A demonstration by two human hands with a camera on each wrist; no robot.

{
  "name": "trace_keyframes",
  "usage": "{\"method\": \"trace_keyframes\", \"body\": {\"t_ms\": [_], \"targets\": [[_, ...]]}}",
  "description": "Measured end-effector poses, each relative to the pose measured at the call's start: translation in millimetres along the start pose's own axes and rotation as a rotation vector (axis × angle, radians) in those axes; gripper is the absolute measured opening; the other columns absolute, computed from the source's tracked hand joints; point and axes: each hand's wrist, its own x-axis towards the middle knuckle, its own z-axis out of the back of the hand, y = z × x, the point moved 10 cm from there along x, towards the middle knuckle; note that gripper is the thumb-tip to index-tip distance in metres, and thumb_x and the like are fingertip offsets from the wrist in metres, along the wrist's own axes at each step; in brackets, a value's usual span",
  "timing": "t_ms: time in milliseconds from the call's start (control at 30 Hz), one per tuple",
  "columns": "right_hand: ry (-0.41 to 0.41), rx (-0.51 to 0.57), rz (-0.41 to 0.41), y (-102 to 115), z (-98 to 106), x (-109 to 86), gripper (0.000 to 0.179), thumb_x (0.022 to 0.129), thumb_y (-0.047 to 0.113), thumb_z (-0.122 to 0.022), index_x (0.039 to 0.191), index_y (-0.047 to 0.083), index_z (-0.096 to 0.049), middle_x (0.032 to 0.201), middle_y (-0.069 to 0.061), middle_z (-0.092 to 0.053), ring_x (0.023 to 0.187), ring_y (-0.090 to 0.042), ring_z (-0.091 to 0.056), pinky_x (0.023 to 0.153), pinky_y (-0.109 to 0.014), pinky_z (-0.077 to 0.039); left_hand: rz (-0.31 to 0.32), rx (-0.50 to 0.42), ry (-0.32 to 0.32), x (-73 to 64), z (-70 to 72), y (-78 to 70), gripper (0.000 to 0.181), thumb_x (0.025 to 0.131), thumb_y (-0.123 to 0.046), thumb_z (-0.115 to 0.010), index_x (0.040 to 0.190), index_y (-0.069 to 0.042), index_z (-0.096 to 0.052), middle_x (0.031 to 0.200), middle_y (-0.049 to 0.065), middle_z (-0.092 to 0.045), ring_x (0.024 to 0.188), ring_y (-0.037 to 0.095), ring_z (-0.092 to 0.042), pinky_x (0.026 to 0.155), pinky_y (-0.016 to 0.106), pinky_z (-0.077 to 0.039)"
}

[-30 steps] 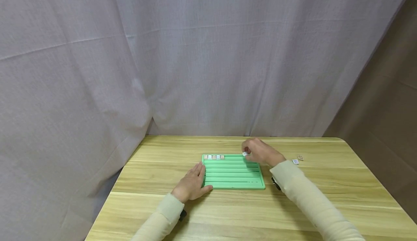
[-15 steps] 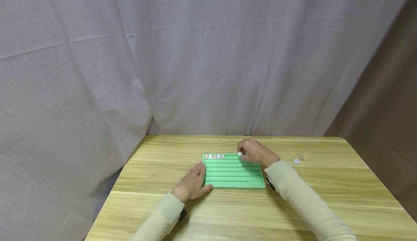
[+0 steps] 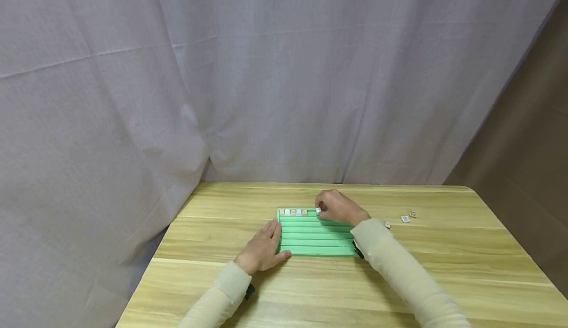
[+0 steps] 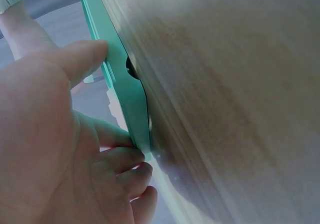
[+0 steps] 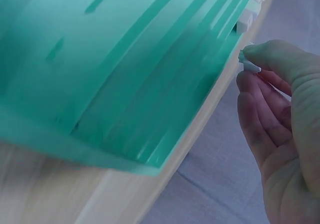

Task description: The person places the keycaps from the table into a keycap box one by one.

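Note:
A light green ridged tray lies on the table, with several small white and beige keycaps in a row at the left end of its back groove. My left hand rests against the tray's left side, fingers extended and thumb at its near corner; in the left wrist view the thumb touches the green edge. Over the back groove, right of the row, my right hand pinches a white keycap between thumb and fingertips. The right wrist view shows this keycap apart from the row.
To the right of the tray lie loose keycaps: a white one, a beige one, and another beside the right sleeve. A grey curtain hangs behind the wooden table.
My right hand has moved left along the tray's back edge with the white keycap, toward the row. A loose keycap beside the right sleeve has come into view. The left hand stays put.

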Motion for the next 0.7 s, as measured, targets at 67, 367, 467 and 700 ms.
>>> {"method": "trace_keyframes", "body": {"t_ms": [67, 367, 467, 700], "targets": [[0.001, 0.001, -0.003, 1, -3, 2.3, 0.008, 0.093, 0.001, -0.076, 0.100, 0.004, -0.077, 0.101, -0.011, -0.078, 0.090, -0.015, -0.073, 0.076, -0.029, -0.063, 0.004, 0.003, -0.001, 0.6, -0.6, 0.3, 0.089, 0.107, -0.056, -0.053, 0.165, 0.006, -0.025, 0.175, 0.023, -0.021, 0.164, 0.033, -0.024, 0.133, 0.047, -0.029], [0.006, 0.030, -0.051, -8, -13, 10.6, 0.012, 0.093, 0.002, -0.076, 0.104, 0.004, -0.077, 0.104, -0.011, -0.078, 0.090, -0.016, -0.074, 0.077, -0.028, -0.064, 0.011, 0.002, 0.000, 2.1, -1.0, 0.6, 0.090, 0.107, -0.057, -0.053, 0.165, 0.005, -0.025, 0.175, 0.022, -0.022, 0.164, 0.033, -0.024, 0.133, 0.048, -0.029], [0.008, 0.038, -0.063, -9, -15, 13.0, 0.011, 0.092, 0.001, -0.076, 0.103, 0.004, -0.077, 0.104, -0.011, -0.078, 0.091, -0.016, -0.075, 0.077, -0.028, -0.064, 0.013, 0.003, 0.003, 2.3, -1.5, 1.1, 0.090, 0.107, -0.057, -0.053, 0.165, 0.005, -0.025, 0.175, 0.022, -0.022, 0.164, 0.033, -0.024, 0.133, 0.048, -0.029], [0.019, 0.041, -0.086, -10, -20, 16.2, 0.010, 0.093, 0.002, -0.076, 0.103, 0.005, -0.078, 0.104, -0.011, -0.078, 0.092, -0.016, -0.075, 0.078, -0.028, -0.064, 0.013, -0.003, 0.006, 2.4, -1.7, 1.7, 0.090, 0.107, -0.057, -0.053, 0.165, 0.005, -0.025, 0.175, 0.022, -0.021, 0.164, 0.033, -0.024, 0.133, 0.047, -0.029]]}}
